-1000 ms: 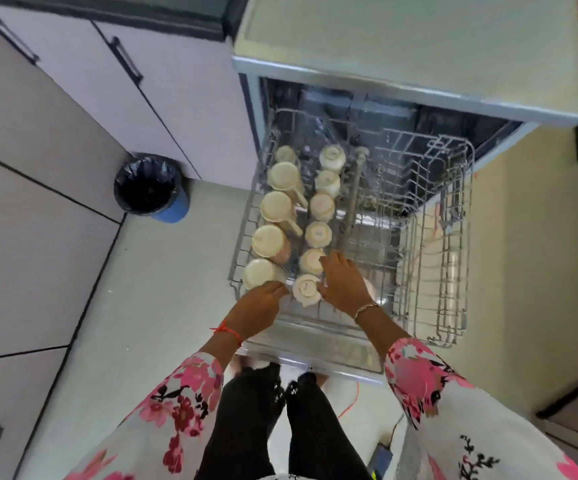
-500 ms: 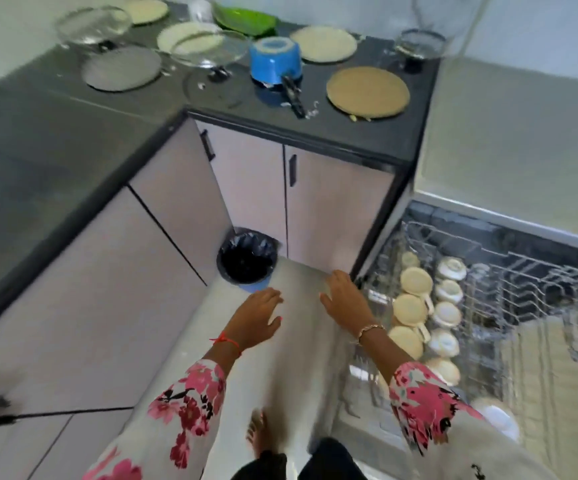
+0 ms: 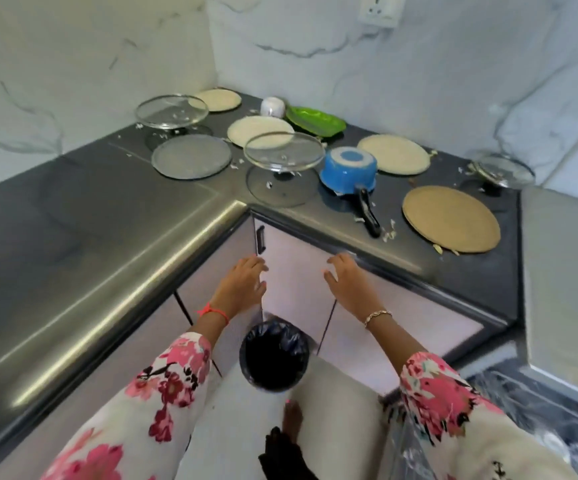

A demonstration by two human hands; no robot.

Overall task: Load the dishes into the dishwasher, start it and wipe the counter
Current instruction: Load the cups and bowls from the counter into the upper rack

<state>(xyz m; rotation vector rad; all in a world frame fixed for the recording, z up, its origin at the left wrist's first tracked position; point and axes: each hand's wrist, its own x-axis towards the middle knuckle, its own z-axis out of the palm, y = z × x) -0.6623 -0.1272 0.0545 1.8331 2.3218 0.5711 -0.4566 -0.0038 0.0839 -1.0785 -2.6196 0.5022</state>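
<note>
Fingers (image 3: 258,264) of left hand (image 3: 242,287) and right hand (image 3: 350,287) are loosely spread, holding nothing, poised before dishes (image 3: 450,218) awaiting loading (blue saucepan (image 3: 348,168), glass lids (image 3: 284,150), plates (image 3: 393,154)) on the crumb-strewn dark corner counter (image 3: 73,216) under marbled walls (image 3: 419,81), the blurred rack (image 3: 530,420) at lower right presumably the dishwasher.

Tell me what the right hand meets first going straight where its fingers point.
Probably the counter edge just ahead of the right hand; past that, the blue saucepan, handle first. Depth unclear.
</note>
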